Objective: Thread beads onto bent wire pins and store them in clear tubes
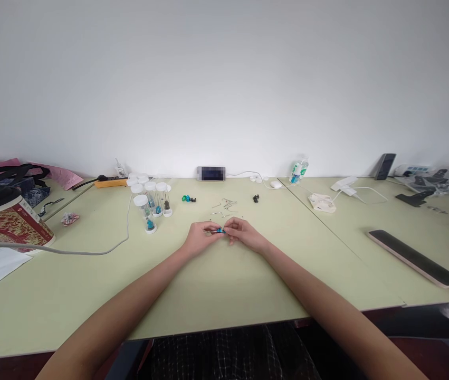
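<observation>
A small blue metallic piece is held between my two hands over the middle of the table. My left hand pinches it from the left, where a thin metal rod runs along the fingers. At the piece's right end my right hand closes thumb and forefinger on it. Just beyond my hands lie several thin metal pins, scattered. Further left is a group of green, blue and black small parts. To the right sits a small pile of black parts.
Several clear tubes with white caps stand on the left, near a grey cable and a large paper cup. A phone leans on the wall. Rightward are a bottle, a white charger and a long dark-topped case.
</observation>
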{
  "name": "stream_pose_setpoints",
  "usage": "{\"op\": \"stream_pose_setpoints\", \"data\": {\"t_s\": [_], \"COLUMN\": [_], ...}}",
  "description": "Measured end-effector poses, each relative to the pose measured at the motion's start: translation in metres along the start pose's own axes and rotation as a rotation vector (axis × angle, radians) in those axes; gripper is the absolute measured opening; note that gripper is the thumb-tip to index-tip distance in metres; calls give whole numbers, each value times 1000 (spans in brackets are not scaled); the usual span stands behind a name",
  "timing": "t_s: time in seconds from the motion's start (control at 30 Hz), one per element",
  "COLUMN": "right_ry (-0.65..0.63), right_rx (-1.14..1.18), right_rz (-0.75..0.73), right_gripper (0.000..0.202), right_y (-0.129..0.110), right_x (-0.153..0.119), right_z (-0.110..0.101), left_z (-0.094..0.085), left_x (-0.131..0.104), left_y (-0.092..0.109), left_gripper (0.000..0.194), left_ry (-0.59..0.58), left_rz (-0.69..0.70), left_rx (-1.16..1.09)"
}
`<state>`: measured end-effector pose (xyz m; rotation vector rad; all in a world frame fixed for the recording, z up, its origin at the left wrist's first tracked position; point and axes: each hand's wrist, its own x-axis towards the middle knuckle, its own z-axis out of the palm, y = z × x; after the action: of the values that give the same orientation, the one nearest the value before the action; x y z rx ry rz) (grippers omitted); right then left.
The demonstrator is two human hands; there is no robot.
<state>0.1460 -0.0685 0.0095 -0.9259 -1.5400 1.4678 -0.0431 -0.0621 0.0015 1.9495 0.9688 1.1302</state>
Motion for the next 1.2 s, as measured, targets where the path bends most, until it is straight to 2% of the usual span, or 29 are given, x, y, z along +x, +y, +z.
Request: {"op": "stream_pose_setpoints", "data": {"t_s": [0.17,0.67,0.83,1.0,1.2], "right_ry": [-29,-31,-65,-42,-64], "right_rx": [-2,-13,-14,-11,-14], "right_rz": [16,8,38,8,39], "right_gripper": [32,31,29,32,29], "right_y": [1,0,0,0,2], "right_x": [1,0,-1,-1,0], "right_z": [0,0,1,1,0], "left_z": [0,1,1,0,1], "left_x": [-1,-1,-1,-1,-1], "left_y": [0,1,3,1,1], "left_gripper": [21,21,20,21,22], "left_ry": [-34,-15,-52,-22,-51], "left_rz": [13,5,17,10,20], "left_rx": [-9,-7,-15,-5,-16]}}
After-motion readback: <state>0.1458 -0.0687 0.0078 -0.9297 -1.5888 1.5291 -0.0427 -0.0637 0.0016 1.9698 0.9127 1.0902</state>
